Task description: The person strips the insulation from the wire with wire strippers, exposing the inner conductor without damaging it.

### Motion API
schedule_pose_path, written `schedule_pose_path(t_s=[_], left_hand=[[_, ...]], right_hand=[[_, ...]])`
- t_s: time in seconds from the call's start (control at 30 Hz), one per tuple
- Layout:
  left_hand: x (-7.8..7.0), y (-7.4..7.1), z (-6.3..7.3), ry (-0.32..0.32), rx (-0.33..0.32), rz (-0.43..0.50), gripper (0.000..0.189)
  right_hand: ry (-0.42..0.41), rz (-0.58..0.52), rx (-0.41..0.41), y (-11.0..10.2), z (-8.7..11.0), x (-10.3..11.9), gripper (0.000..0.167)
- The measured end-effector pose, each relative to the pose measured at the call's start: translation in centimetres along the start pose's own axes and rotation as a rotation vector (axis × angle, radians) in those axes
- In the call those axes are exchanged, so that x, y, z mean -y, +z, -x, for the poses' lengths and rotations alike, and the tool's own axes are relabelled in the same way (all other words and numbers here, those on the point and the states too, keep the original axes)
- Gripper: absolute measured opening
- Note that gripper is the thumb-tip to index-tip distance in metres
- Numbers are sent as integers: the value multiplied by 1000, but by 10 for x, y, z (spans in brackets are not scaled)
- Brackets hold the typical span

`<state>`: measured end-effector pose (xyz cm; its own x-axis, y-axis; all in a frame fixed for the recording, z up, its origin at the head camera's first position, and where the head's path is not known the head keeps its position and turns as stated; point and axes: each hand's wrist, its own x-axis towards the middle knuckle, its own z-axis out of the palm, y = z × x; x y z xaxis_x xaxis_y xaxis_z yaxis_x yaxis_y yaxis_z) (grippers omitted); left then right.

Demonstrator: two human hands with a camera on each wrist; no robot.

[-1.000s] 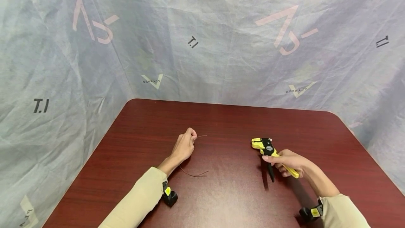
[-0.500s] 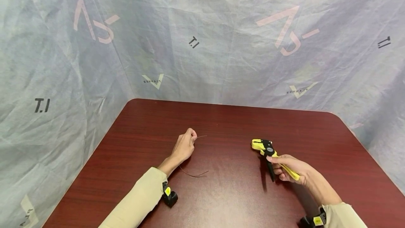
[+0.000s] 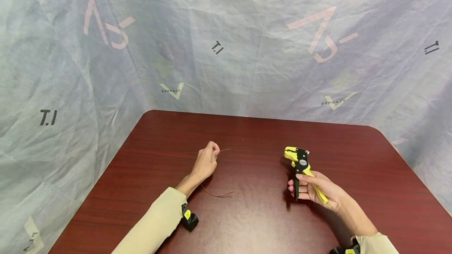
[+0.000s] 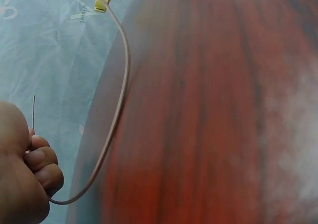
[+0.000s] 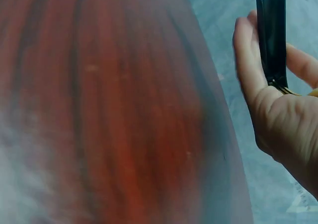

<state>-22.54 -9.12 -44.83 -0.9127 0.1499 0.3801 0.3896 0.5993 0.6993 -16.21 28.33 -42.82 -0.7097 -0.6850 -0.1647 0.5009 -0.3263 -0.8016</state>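
Note:
My left hand (image 3: 205, 164) grips a thin brown wire (image 3: 217, 196) over the left middle of the table. One short wire end sticks out past the thumb and finger; the longer tail curves below the fist, as the left wrist view shows with the wire (image 4: 126, 70). To the right, my right hand (image 3: 326, 191) holds a yellow-and-black wire stripper (image 3: 302, 163), its head pointing up and away. The thumb lies across the tool, and the fingers reach behind the black handle (image 5: 272, 33). Wire and stripper are well apart.
The dark red wooden table (image 3: 254, 132) has rounded far corners. A grey printed cloth (image 3: 247, 50) hangs behind it and along the sides. A small black wrist camera (image 3: 190, 220) is strapped at the left sleeve.
The right hand has turned the wire stripper more upright and loosened its fingers from the black handle. The left hand and wire have barely moved.

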Motion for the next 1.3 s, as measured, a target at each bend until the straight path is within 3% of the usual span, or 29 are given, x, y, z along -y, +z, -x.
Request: schedule_pose_path(t_s=[0.13,0.3,0.47,0.7,1.0,1.3], left_hand=[[-2,-1,0,-9,-18,37,7],[-4,-3,-1,-34,-9,77,3],[-7,-5,-1,-72,0,126,5],[-10,-6,-1,-104,-9,170,5],[-13,-6,0,-154,-8,283,8],[-22,-10,1,-220,43,593,7]], right_hand=[[-32,22,31,2,2,-4,30],[-83,-1,137,2,5,-6,49],[-122,11,221,3,6,-8,56],[-92,145,161,13,6,-7,57],[-98,197,134,20,0,-8,50],[-72,211,85,26,-7,-8,43]])
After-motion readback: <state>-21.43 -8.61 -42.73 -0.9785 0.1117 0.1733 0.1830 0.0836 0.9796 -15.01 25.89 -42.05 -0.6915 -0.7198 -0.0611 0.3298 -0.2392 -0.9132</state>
